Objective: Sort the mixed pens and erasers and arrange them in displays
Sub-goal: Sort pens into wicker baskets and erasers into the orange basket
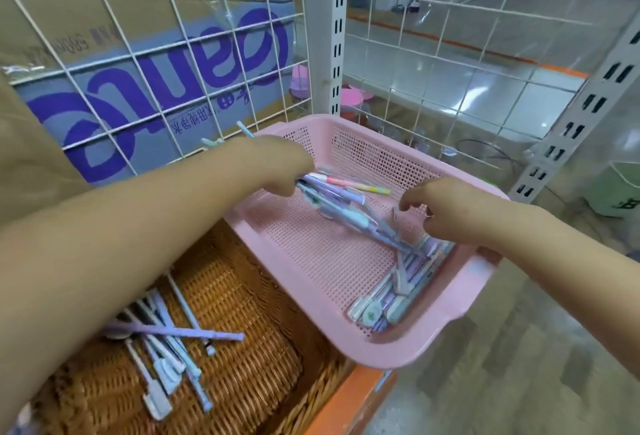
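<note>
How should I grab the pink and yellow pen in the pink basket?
Pinch the pink and yellow pen near its free yellow end, probably from above on the right: it lies flat, its other end beside the bundle of pens the left hand grips.

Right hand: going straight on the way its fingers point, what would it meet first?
The right hand would probably meet the bundle of pens that the left hand grips over the pink basket; depth is unclear.

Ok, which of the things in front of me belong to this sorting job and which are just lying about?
For the job: pink basket, loose pens in it, pen bundle gripped by left hand, wicker basket holding more pens, right hand hovering.
Lying about: cardboard box, pink lid, green bucket.
</note>
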